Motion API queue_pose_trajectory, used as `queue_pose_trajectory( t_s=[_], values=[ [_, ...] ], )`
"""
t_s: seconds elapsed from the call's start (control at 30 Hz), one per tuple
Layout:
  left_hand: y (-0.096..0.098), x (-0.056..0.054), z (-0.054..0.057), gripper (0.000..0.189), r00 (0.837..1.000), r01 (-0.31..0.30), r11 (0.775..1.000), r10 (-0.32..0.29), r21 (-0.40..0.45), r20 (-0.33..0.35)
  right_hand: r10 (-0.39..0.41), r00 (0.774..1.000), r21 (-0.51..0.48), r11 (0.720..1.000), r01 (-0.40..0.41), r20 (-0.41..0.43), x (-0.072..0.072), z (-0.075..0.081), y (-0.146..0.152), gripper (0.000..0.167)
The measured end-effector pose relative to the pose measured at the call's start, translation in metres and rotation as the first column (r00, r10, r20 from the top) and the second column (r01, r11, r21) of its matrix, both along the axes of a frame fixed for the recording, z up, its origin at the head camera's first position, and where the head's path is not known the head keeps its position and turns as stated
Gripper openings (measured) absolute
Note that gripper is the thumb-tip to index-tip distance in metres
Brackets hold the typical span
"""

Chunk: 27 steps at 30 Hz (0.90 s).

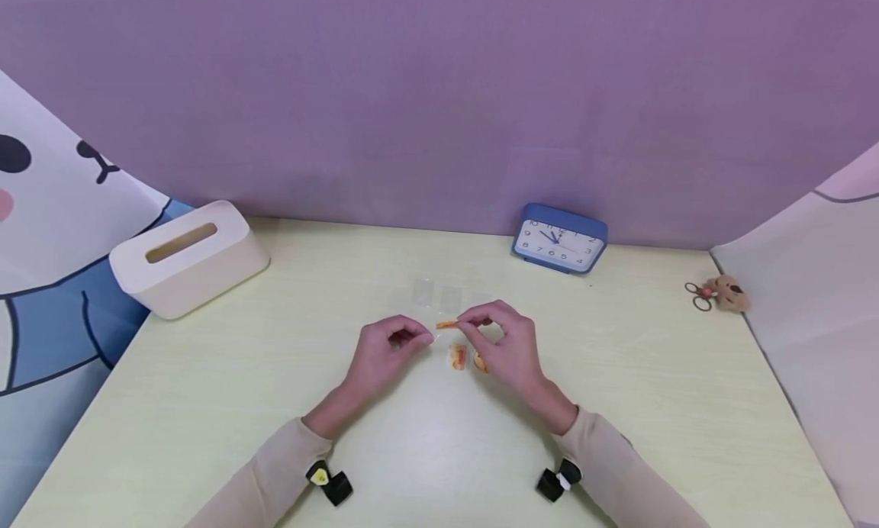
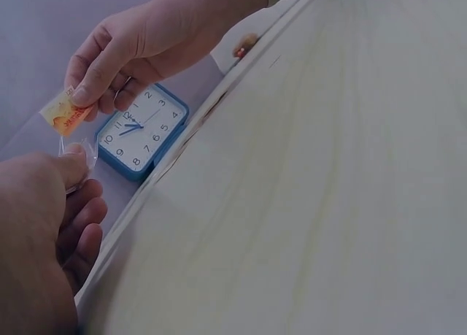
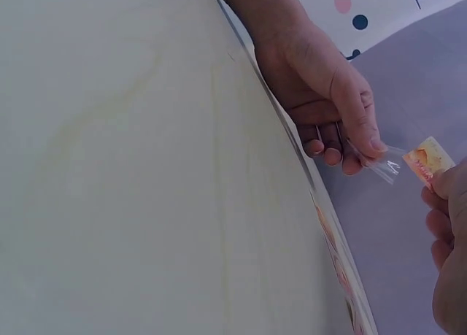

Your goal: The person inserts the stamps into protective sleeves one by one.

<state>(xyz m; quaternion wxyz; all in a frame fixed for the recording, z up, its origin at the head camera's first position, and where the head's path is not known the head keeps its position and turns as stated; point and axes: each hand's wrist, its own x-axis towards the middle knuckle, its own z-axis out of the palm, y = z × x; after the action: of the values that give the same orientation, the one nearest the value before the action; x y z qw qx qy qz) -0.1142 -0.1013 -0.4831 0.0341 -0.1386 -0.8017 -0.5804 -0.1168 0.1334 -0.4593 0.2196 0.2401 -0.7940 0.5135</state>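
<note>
My left hand pinches a small clear plastic sleeve between thumb and fingers. Opposite it, my right hand holds a small orange-and-yellow printed card by one end. In the head view this card shows nearly edge-on, as a thin orange strip. Its free end points at the sleeve and is right at the sleeve's edge in the right wrist view. Below the hands on the table lie a printed card and another card, the latter partly hidden by the right hand.
Flat clear sleeves lie on the table just beyond the hands. A white tissue box stands at the back left, and a blue clock at the back. Near the right edge is a small brown plush figure beside dark rings.
</note>
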Motion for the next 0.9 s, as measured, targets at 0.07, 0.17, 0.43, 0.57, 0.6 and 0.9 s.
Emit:
queue_pose_trajectory(
  t_s=[0.07,0.17,0.43,0.57,0.6,0.9],
  values=[
    [0.0005,-0.0002,-0.0005,0.005,1.000,0.004,1.000,-0.004,-0.003,-0.006,0.001,1.000,0.006,1.000,-0.001,-0.011,-0.0002,-0.0003,0.0000,0.006],
    [0.0011,-0.0002,-0.0011,0.007,1.000,0.005,1.000,-0.005,-0.002,-0.010,-0.004,1.000,0.017,1.000,0.004,-0.018,-0.0004,-0.0006,0.0005,0.007],
    [0.0004,0.0004,-0.0013,0.005,1.000,-0.001,1.000,0.001,0.020,-0.006,0.017,1.000,0.020,1.000,-0.017,0.022,-0.0035,-0.0046,0.0027,0.016],
    [0.0005,0.0004,-0.0010,0.006,1.000,-0.008,1.000,0.008,0.006,-0.029,0.034,0.998,0.028,0.999,-0.035,0.052,-0.0049,-0.0055,0.0058,0.019],
    [0.0006,0.0004,-0.0009,0.006,0.999,-0.009,1.000,0.009,-0.003,-0.040,0.038,0.997,0.034,0.999,-0.040,0.063,-0.0051,-0.0052,0.0065,0.018],
    [-0.0005,0.0019,0.0012,0.008,0.986,-0.013,0.993,-0.007,-0.119,-0.169,0.059,0.984,0.126,0.989,-0.082,0.170,-0.0020,0.0011,0.0067,0.013]
  ],
)
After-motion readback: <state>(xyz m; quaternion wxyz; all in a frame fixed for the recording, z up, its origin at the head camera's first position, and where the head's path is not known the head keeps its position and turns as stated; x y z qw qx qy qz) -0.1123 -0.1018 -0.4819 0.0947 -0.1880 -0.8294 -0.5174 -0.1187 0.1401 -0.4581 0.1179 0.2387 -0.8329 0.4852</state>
